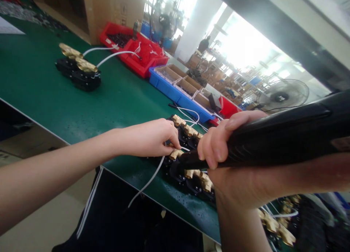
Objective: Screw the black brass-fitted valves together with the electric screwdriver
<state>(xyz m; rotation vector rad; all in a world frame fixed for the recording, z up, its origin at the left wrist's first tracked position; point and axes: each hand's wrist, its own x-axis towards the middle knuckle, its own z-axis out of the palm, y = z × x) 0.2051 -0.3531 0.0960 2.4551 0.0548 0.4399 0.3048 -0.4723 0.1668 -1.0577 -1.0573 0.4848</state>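
Note:
My right hand (218, 146) is wrapped around a thick black electric screwdriver (284, 132), whose narrow front end points left and down at a black valve unit (175, 170). On that unit sits a brass valve body (176, 155). Beside the brass, my left hand (161, 139) has its fingers closed in a pinch on a white cable (185, 148). A length of pale cable (149, 182) hangs from below that hand over the table's front edge. More brass valve bodies (201, 177) on black bases stand in rows around both hands. The screwdriver's tip is hard to make out against the black base.
Two joined black units with brass valve bodies (86, 65) stand on the green table (35, 77) at the left. Behind are red bins (146, 68), a blue divided tray (175, 95) and a cardboard box (109, 8). More brass parts (279, 228) lie at lower right.

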